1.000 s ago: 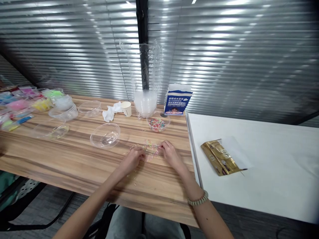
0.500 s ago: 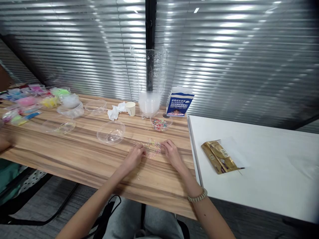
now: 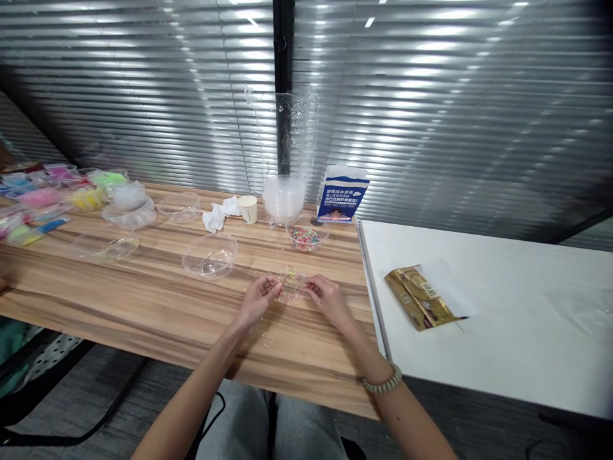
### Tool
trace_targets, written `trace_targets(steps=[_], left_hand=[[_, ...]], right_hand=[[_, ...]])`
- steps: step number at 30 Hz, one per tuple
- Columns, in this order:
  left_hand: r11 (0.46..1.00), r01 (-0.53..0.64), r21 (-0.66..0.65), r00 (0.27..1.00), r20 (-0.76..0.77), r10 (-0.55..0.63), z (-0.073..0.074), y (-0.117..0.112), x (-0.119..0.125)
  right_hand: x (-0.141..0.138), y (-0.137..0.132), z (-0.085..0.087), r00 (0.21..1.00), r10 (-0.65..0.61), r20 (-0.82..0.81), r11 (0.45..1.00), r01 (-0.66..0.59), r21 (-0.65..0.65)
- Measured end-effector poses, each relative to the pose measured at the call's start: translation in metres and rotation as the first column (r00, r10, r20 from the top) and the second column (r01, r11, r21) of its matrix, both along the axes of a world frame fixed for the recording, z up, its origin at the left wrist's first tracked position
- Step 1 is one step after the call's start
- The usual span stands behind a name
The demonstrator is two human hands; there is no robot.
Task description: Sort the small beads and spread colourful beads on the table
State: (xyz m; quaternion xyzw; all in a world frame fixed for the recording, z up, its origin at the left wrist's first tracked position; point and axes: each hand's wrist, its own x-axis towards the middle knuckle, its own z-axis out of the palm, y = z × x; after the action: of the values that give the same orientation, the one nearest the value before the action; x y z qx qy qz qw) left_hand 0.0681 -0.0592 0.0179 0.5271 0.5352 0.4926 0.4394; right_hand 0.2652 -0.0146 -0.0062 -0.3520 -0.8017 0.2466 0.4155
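My left hand [image 3: 257, 299] and my right hand [image 3: 324, 297] pinch the two sides of a small clear plastic bag [image 3: 290, 285] holding coloured bits, a little above the wooden table [image 3: 158, 300]. Behind the bag stands a small clear bowl of coloured sprinkles [image 3: 305, 237]. An empty clear bowl [image 3: 209, 255] lies to the left of my hands. My right wrist wears a beaded bracelet [image 3: 382, 381].
A plastic sleeve of stacked clear bowls [image 3: 284, 191], a blue and white carton [image 3: 341, 195], a paper cup [image 3: 248, 208] and a crumpled tissue [image 3: 216, 214] stand at the back. Coloured packets [image 3: 43, 198] and clear lids lie far left. A gold wrapper [image 3: 422, 298] rests on the white table [image 3: 502, 332].
Both hands have drawn closer together and lifted the little bag slightly off the table. The camera view shifted a little.
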Motion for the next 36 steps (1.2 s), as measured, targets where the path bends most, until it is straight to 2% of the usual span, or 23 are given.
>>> trace_targets(steps=[2,4,6,10,16,26,29,33,36], left_hand=[[0.995,0.026,-0.093,0.964,0.266,0.000,0.002,0.000,0.005],[0.974,0.101,-0.202,0.822,0.569,0.032,0.007,0.002,0.010],[0.951,0.168,-0.258,0.673,0.735,0.080,0.013,0.004,0.014],[0.935,0.189,-0.302,0.601,0.788,0.133,0.022,0.008,0.016],[0.907,0.196,-0.374,0.516,0.826,0.229,0.023,0.008,0.018],[0.883,0.263,-0.389,0.522,0.827,0.209,0.018,-0.003,0.017],[0.872,0.280,-0.401,0.515,0.829,0.216,0.019,-0.004,0.020],[0.864,0.273,-0.424,0.488,0.835,0.256,0.020,-0.009,0.022],[0.857,0.253,-0.450,0.444,0.841,0.310,0.022,-0.015,0.017]], right_hand=[[0.000,-0.001,0.001,1.000,-0.009,-0.012,1.000,0.009,0.001],[0.000,-0.001,0.002,1.000,-0.019,-0.025,1.000,0.020,0.010],[0.000,-0.001,0.001,0.999,-0.024,-0.031,0.999,0.024,0.025],[-0.001,0.001,-0.003,0.999,-0.033,-0.043,0.998,0.036,0.055],[-0.001,0.003,-0.007,0.994,-0.075,-0.081,0.997,0.077,0.024],[-0.008,-0.004,0.005,0.968,-0.119,-0.221,0.992,0.109,-0.058],[-0.013,-0.009,0.014,0.958,-0.051,-0.282,0.996,0.029,-0.083],[-0.016,-0.013,0.024,0.955,0.157,-0.252,0.976,-0.189,-0.111],[-0.013,-0.009,0.025,0.961,0.166,-0.221,0.971,-0.199,-0.135]])
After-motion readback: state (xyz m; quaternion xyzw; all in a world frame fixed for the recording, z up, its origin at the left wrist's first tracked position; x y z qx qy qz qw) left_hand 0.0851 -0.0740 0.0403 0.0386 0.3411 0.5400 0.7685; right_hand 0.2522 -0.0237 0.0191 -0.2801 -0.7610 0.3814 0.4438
